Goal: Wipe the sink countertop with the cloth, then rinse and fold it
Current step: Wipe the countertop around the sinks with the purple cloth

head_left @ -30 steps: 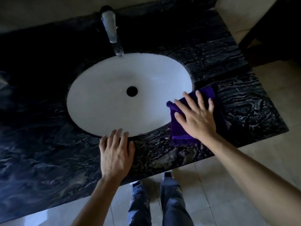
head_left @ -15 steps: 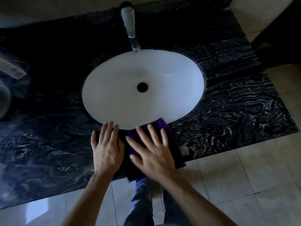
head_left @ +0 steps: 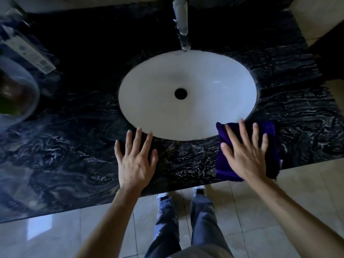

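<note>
1. Nearest the camera, the person's legs [head_left: 186,220] in blue jeans stand on a pale tiled floor [head_left: 279,202], with the toes of the shoes just under the near edge of the countertop [head_left: 74,164].
2. The left hand [head_left: 135,161] lies flat, palm down, on the dark veined countertop near its front edge. Its fingers [head_left: 138,138] are straight and slightly spread, and their tips reach the near rim of the sink [head_left: 186,94]. It holds nothing.
3. The right hand [head_left: 245,155] presses flat on the purple cloth [head_left: 223,164], to the right of the left hand and well apart from it.
4. The right hand's fingers [head_left: 242,133] are straight and fanned out on top of the cloth, not curled round it. The cloth shows to the left of the thumb, between the fingers and beyond the little finger on the right.
5. The cloth lies on the countertop at the near right of the sink. Its far edge is just beside the sink rim, and its near edge hangs slightly over the front of the countertop.
6. The white oval sink sits in the middle, with a dark drain hole [head_left: 180,93] at its centre.
7. At the far side, a metal tap [head_left: 182,25] points over the sink.
8. At the far left, a clear bowl [head_left: 16,94] and a wrapped flat packet [head_left: 28,51] rest on the countertop, both blurred.
</note>
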